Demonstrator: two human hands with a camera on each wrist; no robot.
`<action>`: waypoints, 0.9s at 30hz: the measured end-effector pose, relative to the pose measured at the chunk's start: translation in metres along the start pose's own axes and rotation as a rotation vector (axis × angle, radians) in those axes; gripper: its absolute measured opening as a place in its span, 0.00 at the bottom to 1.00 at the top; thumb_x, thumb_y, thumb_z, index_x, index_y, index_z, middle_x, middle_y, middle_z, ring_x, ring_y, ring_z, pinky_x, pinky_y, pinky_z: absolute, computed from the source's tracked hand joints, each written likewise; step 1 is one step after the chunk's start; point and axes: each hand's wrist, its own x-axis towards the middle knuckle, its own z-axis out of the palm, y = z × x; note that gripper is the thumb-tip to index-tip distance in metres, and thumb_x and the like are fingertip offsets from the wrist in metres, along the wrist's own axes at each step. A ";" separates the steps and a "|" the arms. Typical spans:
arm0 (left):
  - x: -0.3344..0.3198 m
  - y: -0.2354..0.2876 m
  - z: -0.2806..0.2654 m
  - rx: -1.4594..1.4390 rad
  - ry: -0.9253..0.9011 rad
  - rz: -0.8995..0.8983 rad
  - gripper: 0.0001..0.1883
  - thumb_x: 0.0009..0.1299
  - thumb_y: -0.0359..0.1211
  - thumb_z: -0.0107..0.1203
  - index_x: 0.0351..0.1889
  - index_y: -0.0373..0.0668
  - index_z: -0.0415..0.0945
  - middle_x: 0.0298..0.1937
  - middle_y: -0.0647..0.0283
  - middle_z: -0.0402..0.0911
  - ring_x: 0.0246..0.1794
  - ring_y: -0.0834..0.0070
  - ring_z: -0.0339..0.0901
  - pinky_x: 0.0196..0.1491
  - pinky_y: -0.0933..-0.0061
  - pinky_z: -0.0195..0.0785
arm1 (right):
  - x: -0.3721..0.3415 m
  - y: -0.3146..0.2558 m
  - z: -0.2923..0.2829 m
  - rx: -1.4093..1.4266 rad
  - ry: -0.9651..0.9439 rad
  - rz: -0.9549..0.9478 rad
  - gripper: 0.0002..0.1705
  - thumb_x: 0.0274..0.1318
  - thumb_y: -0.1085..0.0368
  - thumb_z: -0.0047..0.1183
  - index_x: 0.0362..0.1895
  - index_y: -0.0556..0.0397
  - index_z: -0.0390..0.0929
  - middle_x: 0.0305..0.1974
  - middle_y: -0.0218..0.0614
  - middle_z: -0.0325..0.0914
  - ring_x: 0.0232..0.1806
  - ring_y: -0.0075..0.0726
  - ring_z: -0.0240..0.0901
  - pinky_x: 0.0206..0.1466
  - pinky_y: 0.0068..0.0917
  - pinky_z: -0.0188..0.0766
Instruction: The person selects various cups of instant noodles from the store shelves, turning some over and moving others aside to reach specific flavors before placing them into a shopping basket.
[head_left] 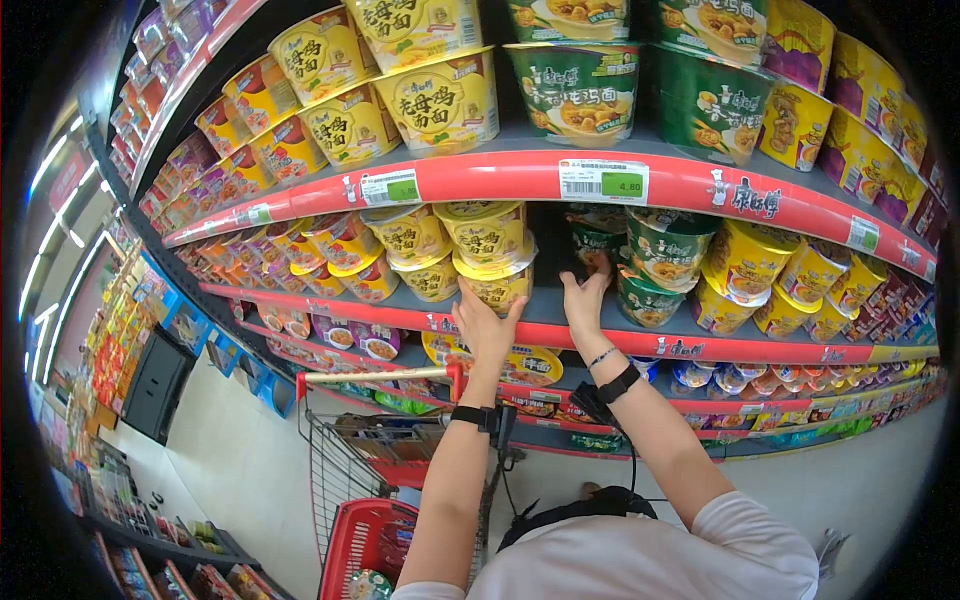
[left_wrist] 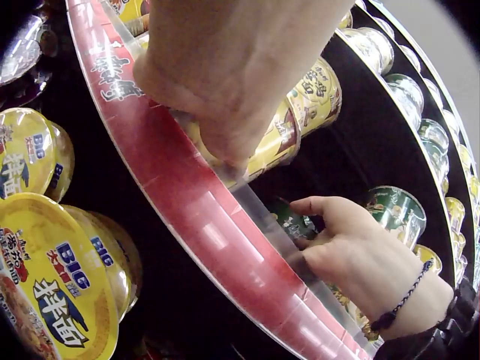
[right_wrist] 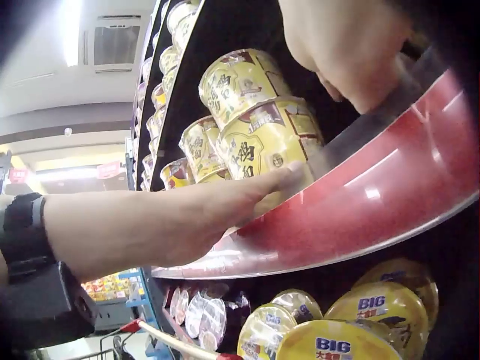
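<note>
My left hand [head_left: 484, 325] rests against the lower yellow noodle tub [head_left: 497, 290] of a stack of two. Its fingers are stretched along the front and its thumb is spread to the right. The upper yellow tub [head_left: 480, 235] sits on top, also plain in the right wrist view. To the right, my right hand [head_left: 587, 298] reaches over the shelf lip into a dark gap between yellow and green stacks. Its thumb and fingers are apart, fingertips close to a dark green tub [head_left: 597, 238] set further back. In the left wrist view, this green tub [left_wrist: 291, 219] shows past the thumb.
Stacked green tubs [head_left: 665, 255] stand right of the gap. A red shelf lip [head_left: 560, 335] curves under both hands, and another shelf edge [head_left: 480, 175] runs above. Below left is a shopping cart [head_left: 330, 450] with a red basket [head_left: 350, 540].
</note>
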 end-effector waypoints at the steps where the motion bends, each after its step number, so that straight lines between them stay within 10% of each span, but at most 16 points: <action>1: 0.000 -0.001 0.001 0.000 0.007 -0.011 0.59 0.56 0.55 0.65 0.70 0.26 0.40 0.59 0.37 0.67 0.63 0.50 0.63 0.71 0.51 0.40 | 0.000 -0.005 -0.003 -0.062 -0.050 0.012 0.43 0.49 0.65 0.57 0.66 0.68 0.53 0.66 0.62 0.52 0.70 0.60 0.45 0.73 0.40 0.45; 7: -0.003 -0.001 -0.009 -0.241 -0.025 -0.034 0.55 0.58 0.50 0.65 0.70 0.23 0.42 0.67 0.32 0.55 0.66 0.40 0.56 0.68 0.48 0.48 | 0.022 -0.009 -0.008 -0.354 -0.380 0.159 0.39 0.50 0.64 0.58 0.66 0.65 0.60 0.64 0.55 0.64 0.69 0.48 0.57 0.71 0.29 0.48; 9: -0.025 -0.011 -0.014 -0.207 0.123 0.032 0.53 0.62 0.52 0.61 0.71 0.26 0.42 0.70 0.34 0.51 0.70 0.40 0.50 0.72 0.51 0.43 | 0.008 -0.010 -0.005 -0.312 -0.289 -0.436 0.33 0.55 0.63 0.54 0.63 0.66 0.63 0.63 0.59 0.65 0.65 0.56 0.60 0.69 0.40 0.53; 14: -0.119 -0.068 -0.094 -0.337 0.099 -0.232 0.46 0.65 0.50 0.58 0.70 0.31 0.47 0.70 0.36 0.51 0.72 0.43 0.48 0.72 0.51 0.42 | -0.073 -0.031 -0.008 -0.128 -0.416 -0.764 0.24 0.62 0.68 0.51 0.60 0.63 0.64 0.60 0.48 0.64 0.61 0.46 0.62 0.64 0.37 0.61; 18: -0.227 -0.148 -0.149 -0.072 0.192 -0.572 0.38 0.60 0.48 0.63 0.61 0.34 0.63 0.64 0.42 0.62 0.66 0.46 0.58 0.65 0.53 0.54 | -0.185 0.019 -0.010 -0.069 -0.940 -0.378 0.21 0.59 0.73 0.50 0.57 0.62 0.66 0.57 0.47 0.66 0.60 0.45 0.62 0.64 0.38 0.59; 21: -0.326 -0.189 -0.194 0.211 0.315 -0.880 0.39 0.52 0.48 0.69 0.57 0.35 0.68 0.58 0.45 0.69 0.59 0.50 0.66 0.62 0.53 0.57 | -0.263 0.021 -0.008 -0.074 -1.654 -0.484 0.23 0.54 0.70 0.54 0.56 0.58 0.69 0.57 0.47 0.66 0.62 0.49 0.61 0.66 0.41 0.57; 27: -0.466 -0.211 -0.281 0.570 0.270 -1.678 0.55 0.49 0.51 0.72 0.70 0.39 0.52 0.72 0.40 0.48 0.72 0.42 0.43 0.71 0.46 0.40 | -0.370 0.035 -0.015 0.076 -2.328 -0.632 0.29 0.53 0.61 0.59 0.59 0.54 0.69 0.63 0.44 0.64 0.66 0.53 0.57 0.69 0.46 0.54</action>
